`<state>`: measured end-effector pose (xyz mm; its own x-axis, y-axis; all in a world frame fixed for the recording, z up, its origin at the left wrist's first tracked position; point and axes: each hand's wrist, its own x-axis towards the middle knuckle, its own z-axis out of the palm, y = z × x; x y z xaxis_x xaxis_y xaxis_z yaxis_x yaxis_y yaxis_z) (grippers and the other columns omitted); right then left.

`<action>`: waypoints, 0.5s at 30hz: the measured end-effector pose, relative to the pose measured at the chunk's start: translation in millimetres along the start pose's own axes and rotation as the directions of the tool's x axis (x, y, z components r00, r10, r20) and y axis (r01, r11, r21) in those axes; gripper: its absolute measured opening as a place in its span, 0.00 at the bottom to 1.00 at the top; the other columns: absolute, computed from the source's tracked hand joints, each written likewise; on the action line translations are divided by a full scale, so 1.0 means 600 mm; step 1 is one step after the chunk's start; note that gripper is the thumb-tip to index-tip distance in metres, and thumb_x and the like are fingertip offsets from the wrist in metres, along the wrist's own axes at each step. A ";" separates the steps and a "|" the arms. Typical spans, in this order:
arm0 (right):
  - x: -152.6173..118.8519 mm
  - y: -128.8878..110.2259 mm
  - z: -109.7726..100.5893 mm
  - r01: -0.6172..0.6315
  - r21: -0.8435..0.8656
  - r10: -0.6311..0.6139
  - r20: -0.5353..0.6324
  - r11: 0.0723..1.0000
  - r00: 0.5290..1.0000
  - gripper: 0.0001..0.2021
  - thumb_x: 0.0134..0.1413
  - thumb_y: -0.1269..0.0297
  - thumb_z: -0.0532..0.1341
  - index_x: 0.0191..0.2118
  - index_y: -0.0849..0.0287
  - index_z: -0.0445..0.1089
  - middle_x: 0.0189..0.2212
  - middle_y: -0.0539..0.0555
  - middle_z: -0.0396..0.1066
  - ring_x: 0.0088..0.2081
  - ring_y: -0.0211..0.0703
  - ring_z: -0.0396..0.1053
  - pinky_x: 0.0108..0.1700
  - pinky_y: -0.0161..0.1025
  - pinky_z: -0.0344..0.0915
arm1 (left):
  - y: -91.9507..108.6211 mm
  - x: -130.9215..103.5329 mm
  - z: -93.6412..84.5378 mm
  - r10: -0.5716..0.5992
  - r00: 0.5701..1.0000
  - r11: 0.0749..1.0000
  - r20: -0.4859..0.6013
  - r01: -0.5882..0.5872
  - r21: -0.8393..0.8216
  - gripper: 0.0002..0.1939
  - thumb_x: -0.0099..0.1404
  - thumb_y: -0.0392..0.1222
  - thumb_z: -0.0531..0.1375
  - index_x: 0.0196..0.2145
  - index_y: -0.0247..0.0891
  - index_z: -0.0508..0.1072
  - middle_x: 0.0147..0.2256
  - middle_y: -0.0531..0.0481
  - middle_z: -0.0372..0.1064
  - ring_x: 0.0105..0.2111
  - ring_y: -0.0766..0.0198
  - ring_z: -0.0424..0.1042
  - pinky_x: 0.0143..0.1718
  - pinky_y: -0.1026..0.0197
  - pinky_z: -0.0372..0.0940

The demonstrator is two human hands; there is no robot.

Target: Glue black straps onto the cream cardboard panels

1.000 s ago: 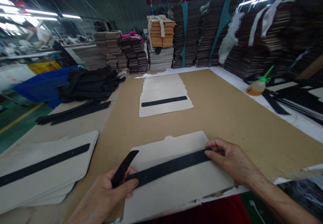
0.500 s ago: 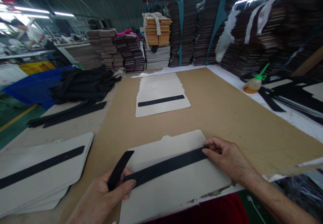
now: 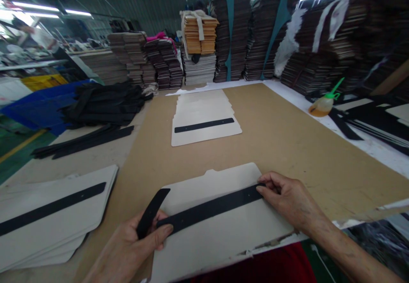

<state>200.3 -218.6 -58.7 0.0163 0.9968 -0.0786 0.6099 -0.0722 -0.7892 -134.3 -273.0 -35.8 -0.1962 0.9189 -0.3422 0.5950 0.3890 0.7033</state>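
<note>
A long black strip [image 3: 214, 208] stretches across a light grey board [image 3: 230, 242] at the table's front edge. My left hand [image 3: 137, 240] pinches the strip's left end between thumb and fingers. A second black piece [image 3: 152, 212], curved and narrow, sticks up from the same hand; whether it joins the strip is hidden by the fingers. At the strip's right end, my right hand [image 3: 283, 193] is closed, thumb and fingertips gripping it over the board. Two small marks show on the strip's face.
Light boards with a black strip [image 3: 204, 124] lie farther back on the brown table sheet [image 3: 275, 147]. More stripped boards [image 3: 60, 219] are stacked at left, below black strips [image 3: 105, 104]. An oil bottle [image 3: 322, 104] stands at right. Tall stacks line the back.
The view has shifted very slightly. Both hands keep their grip on the strip, which lies almost where it was over the board.
</note>
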 end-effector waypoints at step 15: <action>-0.003 0.006 0.007 0.129 -0.199 -0.139 -0.037 0.972 0.990 0.11 0.53 0.56 0.56 0.34 0.54 0.72 0.23 0.47 0.68 0.25 0.40 0.66 0.30 0.37 0.62 | -0.008 0.007 0.001 0.033 0.997 0.999 0.066 -0.033 -0.008 0.17 0.55 0.58 0.61 0.32 0.40 0.74 0.20 0.57 0.66 0.26 0.61 0.67 0.33 0.62 0.59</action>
<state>199.5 -220.7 -64.0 -0.0388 0.9978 0.0545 0.7522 0.0650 -0.6557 -137.9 -271.2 -41.0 -0.1246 0.9249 -0.3592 0.5951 0.3594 0.7188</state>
